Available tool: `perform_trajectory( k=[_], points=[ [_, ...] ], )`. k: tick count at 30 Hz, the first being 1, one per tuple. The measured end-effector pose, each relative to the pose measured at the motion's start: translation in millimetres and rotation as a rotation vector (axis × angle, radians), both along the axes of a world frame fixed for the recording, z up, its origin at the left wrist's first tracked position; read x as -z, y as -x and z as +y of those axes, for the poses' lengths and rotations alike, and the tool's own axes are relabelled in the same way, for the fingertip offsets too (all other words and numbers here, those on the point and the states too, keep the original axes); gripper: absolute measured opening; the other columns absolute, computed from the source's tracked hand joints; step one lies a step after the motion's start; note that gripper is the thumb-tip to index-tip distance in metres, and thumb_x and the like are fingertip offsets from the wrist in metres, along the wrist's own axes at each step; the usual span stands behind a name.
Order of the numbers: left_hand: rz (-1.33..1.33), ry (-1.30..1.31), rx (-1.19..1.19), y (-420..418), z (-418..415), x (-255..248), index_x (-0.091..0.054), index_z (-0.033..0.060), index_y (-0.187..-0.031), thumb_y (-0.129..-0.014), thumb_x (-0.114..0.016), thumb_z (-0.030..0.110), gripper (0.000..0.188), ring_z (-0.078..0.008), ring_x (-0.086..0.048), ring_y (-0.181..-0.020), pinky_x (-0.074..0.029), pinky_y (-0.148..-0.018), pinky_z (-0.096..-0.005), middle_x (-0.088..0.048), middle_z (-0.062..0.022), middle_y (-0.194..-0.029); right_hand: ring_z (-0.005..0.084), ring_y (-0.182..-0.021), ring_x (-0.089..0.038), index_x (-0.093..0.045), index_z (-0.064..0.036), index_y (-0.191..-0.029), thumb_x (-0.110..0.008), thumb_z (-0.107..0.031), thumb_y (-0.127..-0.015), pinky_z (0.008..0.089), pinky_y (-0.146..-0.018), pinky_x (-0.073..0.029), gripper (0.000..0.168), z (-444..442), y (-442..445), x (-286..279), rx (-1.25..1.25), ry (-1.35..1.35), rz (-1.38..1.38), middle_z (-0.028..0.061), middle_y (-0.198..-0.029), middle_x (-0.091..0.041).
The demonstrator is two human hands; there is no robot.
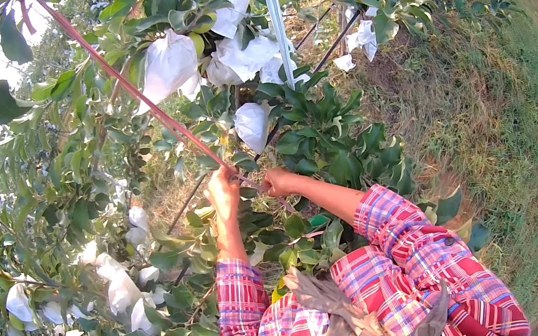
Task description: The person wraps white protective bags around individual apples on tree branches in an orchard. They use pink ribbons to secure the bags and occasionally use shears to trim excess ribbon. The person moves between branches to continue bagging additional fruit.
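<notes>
A reddish plastic twine (129, 88) slants down from the upper left to both of my hands. My left hand (223, 190) is closed around it at the middle of the view. Just to the right, my right hand (279, 182) is also closed on the twine, and a loose tail hangs below it. Right above my hands, a white fruit bag (253, 126) hangs among apple leaves. Leafy branches (336, 157) lie close beside my right hand and forearm. The fingertips of both hands are mostly hidden.
More white bags (169, 65) cover fruit overhead, near a bare green apple (197, 43). A pale strap (275, 19) drops from the top. Dark thin hoses or pipes (185, 205) run diagonally behind the leaves. Bagged fruit (121, 283) crowds the lower left; grass (501, 131) covers the ground at right.
</notes>
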State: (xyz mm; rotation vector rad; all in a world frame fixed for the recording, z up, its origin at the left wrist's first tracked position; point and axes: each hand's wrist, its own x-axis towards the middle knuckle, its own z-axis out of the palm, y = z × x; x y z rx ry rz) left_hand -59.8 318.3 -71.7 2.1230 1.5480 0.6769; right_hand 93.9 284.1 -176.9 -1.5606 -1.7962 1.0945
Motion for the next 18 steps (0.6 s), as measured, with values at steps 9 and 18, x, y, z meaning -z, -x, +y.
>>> perform_trajectory(
  k=[9,18],
  points=[
    [0.085,-0.211,0.003,5.7,8.1,16.9,-0.063,0.0069,-0.078,-0.067,-0.076,0.011,0.017,-0.0244,-0.062,-0.064,-0.047,-0.062,-0.0346,-0.063,-0.0085,-0.067,0.0219,-0.054,-0.056,-0.056,-0.003,-0.060,-0.059,-0.005,-0.064,0.0350,-0.052,-0.044,0.005,22.7,5.8,19.0,0.585,-0.253,0.164,0.0133,-0.057,-0.056],
    [0.302,-0.218,-0.099,-0.6,9.2,15.4,-0.065,0.0117,-0.080,-0.071,-0.072,0.025,0.018,-0.0292,-0.063,-0.074,-0.049,-0.067,-0.0408,-0.064,-0.0103,-0.075,0.0163,-0.051,-0.051,-0.056,0.000,-0.060,-0.059,-0.005,-0.064,0.0337,-0.047,-0.041,0.007,40.7,37.3,116.3,0.387,-0.264,0.267,0.0123,-0.054,-0.055]
  ],
)
